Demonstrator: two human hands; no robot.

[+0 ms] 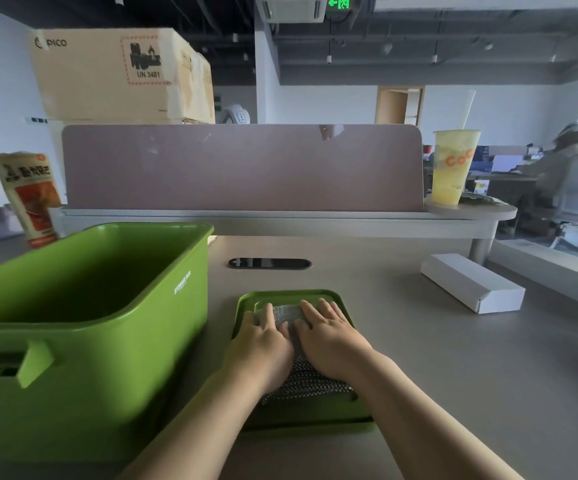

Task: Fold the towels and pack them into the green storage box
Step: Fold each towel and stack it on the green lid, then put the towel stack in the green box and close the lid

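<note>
Desk (pixel 419 358) grey. Green box (pixel 83 306) set at left, nothing seen inside. Green lid (pixel 344 311) laid just right of box. Grey towel (pixel 303 379) folded on lid, pressed under left hand (pixel 258 348) and right hand (pixel 331 341), both flat, fingers extended, nothing gripped.

Two hands, the left hand (pixel 258 348) and the right hand (pixel 331 336), are lying flat on one grey towel (pixel 306 379), which is resting on one green lid (pixel 246 306) near the tabletop's (pixel 454 358) front edge. One green storage box (pixel 83 317) is sitting at the left edge. One white carton (pixel 473 282) is lying toward the right edge, and one yellow drink cup (pixel 454 166) and one snack bag (pixel 29 195) are standing at the back.
</note>
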